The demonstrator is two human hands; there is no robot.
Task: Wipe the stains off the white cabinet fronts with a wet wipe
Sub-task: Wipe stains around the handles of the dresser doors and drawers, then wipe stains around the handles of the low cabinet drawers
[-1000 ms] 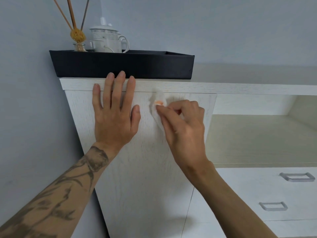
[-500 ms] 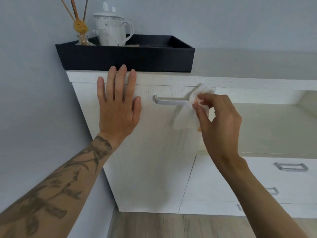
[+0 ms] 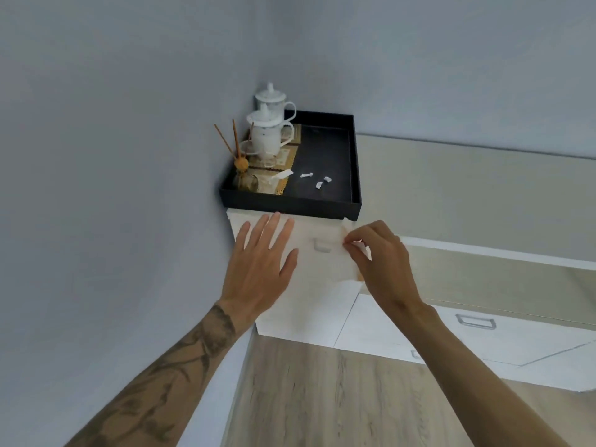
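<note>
Grey-blue walls (image 3: 129, 156) meet in a corner over a pale wood-plank floor (image 3: 322, 398), and we look steeply down at the white wood-grain cabinet front (image 3: 309, 295) that stands there. The thin white wet wipe (image 3: 351, 269) hangs against the door's right edge. Its long axis runs top to bottom, and its upper end is just right of the small silver bar handle (image 3: 322, 246). The sheet looks limp and half see-through, with an orange tinge at its lower corner. Our right hand (image 3: 383, 262) pinches the wipe's top between curled fingertips. Our left hand (image 3: 258, 269) lies flat on the door with its fingers straight and spread, reaching up to the top edge. A black square tray (image 3: 290, 204) on the cabinet top holds two white lidded mugs (image 3: 269, 137), a reed diffuser in a glass jar (image 3: 242, 169) and a few white paper scraps (image 3: 309, 175). Low white drawers with silver handles (image 3: 475, 321) run off to the right.
</note>
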